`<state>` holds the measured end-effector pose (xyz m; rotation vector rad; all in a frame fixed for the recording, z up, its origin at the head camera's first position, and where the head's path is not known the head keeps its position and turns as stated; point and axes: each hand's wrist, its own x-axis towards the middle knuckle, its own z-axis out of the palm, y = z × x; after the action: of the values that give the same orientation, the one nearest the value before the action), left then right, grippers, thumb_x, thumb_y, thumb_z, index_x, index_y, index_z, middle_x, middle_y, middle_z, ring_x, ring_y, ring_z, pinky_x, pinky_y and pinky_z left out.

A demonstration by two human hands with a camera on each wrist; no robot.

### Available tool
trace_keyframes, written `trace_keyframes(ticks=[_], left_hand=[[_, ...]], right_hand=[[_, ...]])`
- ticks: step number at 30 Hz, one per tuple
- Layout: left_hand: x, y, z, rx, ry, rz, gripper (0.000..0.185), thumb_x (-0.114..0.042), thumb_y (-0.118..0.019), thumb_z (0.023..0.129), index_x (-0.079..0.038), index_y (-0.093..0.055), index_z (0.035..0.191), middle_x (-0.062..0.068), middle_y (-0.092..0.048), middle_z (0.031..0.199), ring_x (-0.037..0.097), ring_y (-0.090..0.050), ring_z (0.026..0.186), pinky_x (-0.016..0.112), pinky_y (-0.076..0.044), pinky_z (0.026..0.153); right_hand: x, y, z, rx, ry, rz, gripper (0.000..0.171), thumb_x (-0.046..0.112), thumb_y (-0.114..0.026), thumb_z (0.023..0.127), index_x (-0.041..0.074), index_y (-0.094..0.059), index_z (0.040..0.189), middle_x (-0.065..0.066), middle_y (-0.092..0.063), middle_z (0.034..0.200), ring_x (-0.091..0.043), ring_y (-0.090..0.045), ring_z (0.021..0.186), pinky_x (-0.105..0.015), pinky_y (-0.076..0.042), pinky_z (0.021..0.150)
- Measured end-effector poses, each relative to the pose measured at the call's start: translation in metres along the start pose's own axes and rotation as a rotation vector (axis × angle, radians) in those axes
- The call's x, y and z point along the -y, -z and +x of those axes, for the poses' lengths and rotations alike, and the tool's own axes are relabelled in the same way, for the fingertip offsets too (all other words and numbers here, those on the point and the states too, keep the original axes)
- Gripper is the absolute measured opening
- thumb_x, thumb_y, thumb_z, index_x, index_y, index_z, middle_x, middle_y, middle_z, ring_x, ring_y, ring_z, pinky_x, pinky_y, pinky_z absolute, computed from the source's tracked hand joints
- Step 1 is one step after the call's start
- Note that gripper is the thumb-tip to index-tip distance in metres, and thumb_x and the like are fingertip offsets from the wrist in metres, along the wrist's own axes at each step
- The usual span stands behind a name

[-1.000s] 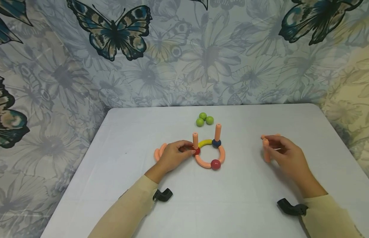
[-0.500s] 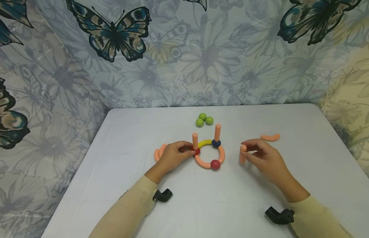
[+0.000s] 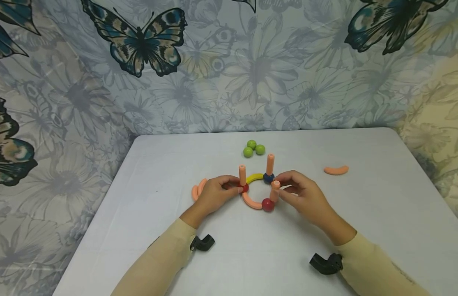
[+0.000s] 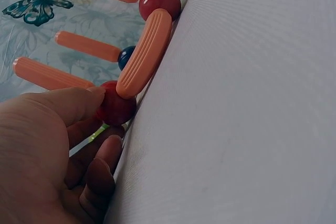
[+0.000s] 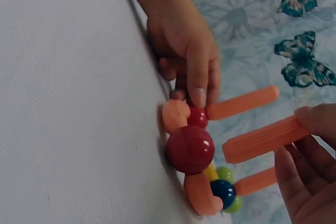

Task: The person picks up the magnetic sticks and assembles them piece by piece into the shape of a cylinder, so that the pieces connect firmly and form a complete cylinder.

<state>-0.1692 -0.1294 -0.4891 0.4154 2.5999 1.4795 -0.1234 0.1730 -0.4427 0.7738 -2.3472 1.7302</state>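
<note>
A ring of curved orange sticks, one curved yellow stick (image 3: 255,177) and balls lies mid-table. My left hand (image 3: 216,193) pinches the ring's left red ball (image 4: 116,103), from which an orange stick (image 3: 242,175) stands upright. Another upright orange stick (image 3: 270,164) rises from the blue ball (image 3: 268,178) at the back. Between thumb and fingers, my right hand (image 3: 304,198) holds a straight orange stick (image 5: 265,139). Its lower end is close over the front red ball (image 5: 190,149), with a gap between them in the right wrist view.
Several green balls, one a green ball (image 3: 260,149), sit behind the ring. A curved orange stick (image 3: 336,170) lies at the right. Curved orange sticks (image 3: 195,192) lie partly behind my left hand. The white table (image 3: 140,164) meets a butterfly-patterned cloth (image 3: 214,82).
My right hand has carried the straight orange stick leftward from the table's right side to the ring's front red ball. My left hand stays on the left red ball.
</note>
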Motion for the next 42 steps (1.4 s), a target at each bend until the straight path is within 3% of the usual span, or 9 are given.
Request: trace_keyframes(ticks=[10, 19, 35, 42], left_hand=[[-0.001, -0.001, -0.001, 0.000, 0.002, 0.001, 0.027, -0.037, -0.085, 0.099, -0.026, -0.082, 0.123, -0.015, -0.075, 0.110, 0.013, -0.066, 0.095, 0.036, -0.054, 0.083], [0.000, -0.001, 0.000, -0.006, 0.003, -0.004, 0.027, -0.036, -0.085, 0.098, -0.025, -0.082, 0.123, -0.015, -0.075, 0.110, 0.014, -0.066, 0.096, 0.036, -0.054, 0.084], [-0.001, -0.001, -0.001, -0.004, 0.007, -0.004, 0.026, -0.034, -0.085, 0.098, -0.025, -0.082, 0.123, -0.016, -0.075, 0.113, 0.013, -0.067, 0.096, 0.037, -0.055, 0.084], [-0.002, -0.001, -0.002, -0.004, 0.001, 0.000, 0.026, -0.034, -0.085, 0.099, -0.025, -0.082, 0.122, -0.016, -0.075, 0.112, 0.013, -0.067, 0.095, 0.035, -0.054, 0.083]], right_hand=[[-0.002, -0.010, 0.002, 0.013, -0.012, 0.044, 0.031, -0.013, -0.076, 0.096, 0.001, -0.069, 0.122, -0.010, -0.071, 0.116, -0.019, -0.071, 0.104, -0.026, -0.059, 0.088], [-0.006, -0.011, 0.001, 0.026, -0.013, 0.002, 0.032, -0.011, -0.078, 0.097, 0.001, -0.068, 0.124, -0.009, -0.072, 0.116, -0.020, -0.071, 0.104, -0.025, -0.059, 0.087], [-0.011, -0.013, 0.000, 0.056, -0.032, -0.048, 0.026, -0.004, -0.080, 0.098, 0.005, -0.070, 0.120, 0.003, -0.076, 0.100, -0.020, -0.071, 0.100, -0.030, -0.059, 0.082], [-0.014, -0.013, -0.001, 0.057, -0.035, -0.079, 0.031, 0.000, -0.085, 0.095, 0.006, -0.071, 0.122, 0.004, -0.075, 0.104, -0.019, -0.071, 0.099, -0.031, -0.059, 0.081]])
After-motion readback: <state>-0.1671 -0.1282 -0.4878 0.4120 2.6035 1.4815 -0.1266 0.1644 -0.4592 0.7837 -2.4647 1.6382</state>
